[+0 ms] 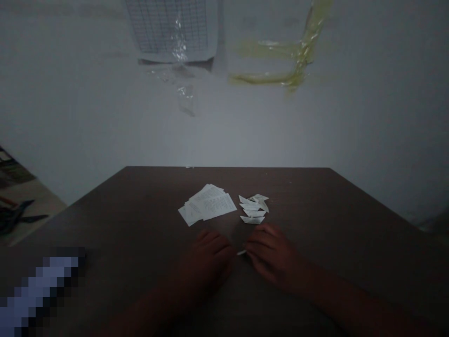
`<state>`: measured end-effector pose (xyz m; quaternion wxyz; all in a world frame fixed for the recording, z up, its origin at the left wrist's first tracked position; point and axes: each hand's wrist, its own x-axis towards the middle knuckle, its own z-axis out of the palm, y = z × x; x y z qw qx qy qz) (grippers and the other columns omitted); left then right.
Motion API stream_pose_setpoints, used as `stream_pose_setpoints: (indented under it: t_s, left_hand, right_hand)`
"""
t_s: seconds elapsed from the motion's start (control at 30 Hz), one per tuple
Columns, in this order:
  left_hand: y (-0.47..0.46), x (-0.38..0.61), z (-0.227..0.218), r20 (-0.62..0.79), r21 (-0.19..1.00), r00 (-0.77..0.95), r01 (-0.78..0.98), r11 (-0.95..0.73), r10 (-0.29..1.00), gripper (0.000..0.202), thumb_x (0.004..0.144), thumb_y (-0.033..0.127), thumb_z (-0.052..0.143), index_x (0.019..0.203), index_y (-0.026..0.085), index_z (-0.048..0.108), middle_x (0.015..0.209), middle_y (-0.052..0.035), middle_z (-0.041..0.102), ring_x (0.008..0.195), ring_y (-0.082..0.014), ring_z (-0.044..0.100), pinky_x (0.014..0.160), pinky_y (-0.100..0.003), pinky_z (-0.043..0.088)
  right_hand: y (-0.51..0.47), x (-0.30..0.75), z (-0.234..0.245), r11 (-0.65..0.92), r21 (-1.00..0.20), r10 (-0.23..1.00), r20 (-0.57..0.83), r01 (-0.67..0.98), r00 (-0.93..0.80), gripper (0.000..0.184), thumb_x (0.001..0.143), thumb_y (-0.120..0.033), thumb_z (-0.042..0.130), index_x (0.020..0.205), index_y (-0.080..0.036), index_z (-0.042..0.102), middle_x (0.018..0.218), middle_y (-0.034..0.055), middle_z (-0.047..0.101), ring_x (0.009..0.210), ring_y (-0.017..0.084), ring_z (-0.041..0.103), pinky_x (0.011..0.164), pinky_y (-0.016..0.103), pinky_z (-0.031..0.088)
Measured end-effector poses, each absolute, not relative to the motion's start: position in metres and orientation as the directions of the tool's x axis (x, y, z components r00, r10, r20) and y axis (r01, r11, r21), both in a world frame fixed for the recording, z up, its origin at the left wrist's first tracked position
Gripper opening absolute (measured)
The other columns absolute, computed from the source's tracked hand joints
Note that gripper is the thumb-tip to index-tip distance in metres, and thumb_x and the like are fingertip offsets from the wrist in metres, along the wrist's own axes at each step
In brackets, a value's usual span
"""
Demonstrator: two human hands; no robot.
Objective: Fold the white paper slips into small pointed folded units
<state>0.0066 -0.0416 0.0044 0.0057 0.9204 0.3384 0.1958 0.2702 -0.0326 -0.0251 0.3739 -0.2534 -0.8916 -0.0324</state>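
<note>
Between my hands, low over the table, a small white piece of paper (241, 252) pokes out from the fingertips of my right hand (271, 255), which is closed on it. My left hand (213, 257) is curled with its fingers together beside the paper's other end; whatever is in it is hidden in the dark. Beyond the left hand lies a fanned stack of printed paper sheets (217, 206). Several small folded papers (254, 213) lie in a loose pile just past my right fingers.
The dark brown table (308, 196) reaches to a pale wall (224, 131). A gridded sheet (175, 28) and yellowish tape (298, 61) are on the wall. At the left edge of the table is a pixelated bluish shape (42, 290). Dark items (16, 215) lie on the floor beyond.
</note>
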Motion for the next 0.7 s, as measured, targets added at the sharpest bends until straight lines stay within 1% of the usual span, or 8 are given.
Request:
stream_pose_setpoints:
  t_s: [0.1, 0.27, 0.33, 0.4, 0.53, 0.6, 0.63, 0.7]
  left_hand:
    - [-0.042, 0.009, -0.005, 0.378, 0.131, 0.702, 0.605, -0.785, 0.604, 0.019, 0.1, 0.011, 0.068, 0.098, 0.027, 0.078, 0.093, -0.0047, 0.08, 0.088, -0.0284, 0.072, 0.083, -0.043, 0.054]
    - [-0.036, 0.012, -0.026, 0.381, 0.141, 0.709, 0.59, -0.795, 0.593, 0.018, 0.1, 0.013, 0.069, 0.101, 0.029, 0.078, 0.092, -0.0041, 0.08, 0.087, -0.0288, 0.073, 0.085, -0.045, 0.057]
    - [-0.031, 0.013, -0.036, 0.347, 0.137, 0.717, 0.599, -0.789, 0.605, 0.013, 0.099, 0.018, 0.073, 0.099, 0.029, 0.077, 0.092, -0.0052, 0.08, 0.087, -0.0303, 0.074, 0.085, -0.047, 0.058]
    - [-0.024, 0.013, -0.05, 0.319, 0.134, 0.721, 0.608, -0.783, 0.614, 0.01, 0.099, 0.021, 0.076, 0.1, 0.031, 0.078, 0.091, -0.0059, 0.08, 0.087, -0.032, 0.075, 0.087, -0.05, 0.058]
    - [-0.001, 0.012, -0.084, 0.3, 0.088, 0.734, 0.615, -0.784, 0.609, 0.007, 0.099, 0.031, 0.078, 0.103, 0.037, 0.079, 0.089, -0.0081, 0.078, 0.085, -0.0358, 0.075, 0.082, -0.056, 0.06]
    - [0.011, 0.01, -0.098, 0.258, 0.089, 0.76, 0.596, -0.798, 0.596, 0.004, 0.098, 0.038, 0.078, 0.099, 0.042, 0.079, 0.086, -0.0074, 0.076, 0.079, -0.0364, 0.073, 0.074, -0.056, 0.059]
    - [0.016, 0.008, -0.102, 0.258, 0.091, 0.763, 0.592, -0.801, 0.593, 0.005, 0.098, 0.039, 0.077, 0.099, 0.043, 0.079, 0.087, -0.0076, 0.077, 0.08, -0.037, 0.073, 0.073, -0.057, 0.059]
    - [0.02, 0.004, -0.106, 0.278, 0.084, 0.761, 0.589, -0.804, 0.587, 0.01, 0.1, 0.041, 0.074, 0.107, 0.042, 0.08, 0.095, -0.0087, 0.08, 0.086, -0.0379, 0.075, 0.078, -0.058, 0.061]
  right_hand:
    - [-0.035, 0.264, -0.024, 0.876, -0.122, 0.4, 0.722, 0.466, -0.564, 0.022, 0.101, -0.006, 0.062, 0.115, -0.021, 0.069, 0.105, 0.0067, 0.081, 0.098, 0.026, 0.072, 0.09, 0.044, 0.061]
    - [-0.035, 0.253, -0.032, 0.882, -0.12, 0.38, 0.753, 0.456, -0.537, 0.023, 0.089, -0.004, 0.061, 0.101, -0.023, 0.062, 0.093, 0.0041, 0.075, 0.087, 0.025, 0.066, 0.082, 0.041, 0.055]
    - [-0.034, 0.25, -0.037, 0.864, -0.145, 0.418, 0.741, 0.482, -0.526, 0.024, 0.087, -0.003, 0.061, 0.099, -0.023, 0.061, 0.09, 0.0024, 0.072, 0.085, 0.023, 0.063, 0.082, 0.04, 0.053]
    - [-0.031, 0.249, -0.045, 0.863, -0.132, 0.401, 0.765, 0.488, -0.504, 0.023, 0.084, -0.004, 0.061, 0.093, -0.024, 0.058, 0.086, 0.0011, 0.069, 0.084, 0.023, 0.061, 0.082, 0.039, 0.051]
    - [-0.017, 0.249, -0.068, 0.848, -0.103, 0.388, 0.788, 0.519, -0.477, 0.022, 0.078, -0.007, 0.062, 0.092, -0.025, 0.058, 0.087, 0.0014, 0.071, 0.082, 0.023, 0.06, 0.078, 0.037, 0.046]
    - [-0.007, 0.25, -0.079, 0.836, -0.07, 0.378, 0.792, 0.545, -0.479, 0.024, 0.074, -0.008, 0.061, 0.089, -0.025, 0.057, 0.083, 0.0009, 0.07, 0.077, 0.022, 0.058, 0.074, 0.036, 0.044]
    - [-0.003, 0.252, -0.083, 0.819, -0.063, 0.399, 0.777, 0.571, -0.487, 0.024, 0.072, -0.009, 0.061, 0.09, -0.026, 0.057, 0.084, 0.0015, 0.071, 0.078, 0.023, 0.058, 0.075, 0.037, 0.045]
    - [0.001, 0.254, -0.087, 0.801, -0.039, 0.397, 0.781, 0.597, -0.482, 0.028, 0.07, -0.01, 0.061, 0.092, -0.026, 0.059, 0.085, 0.0021, 0.072, 0.079, 0.023, 0.061, 0.075, 0.037, 0.046]
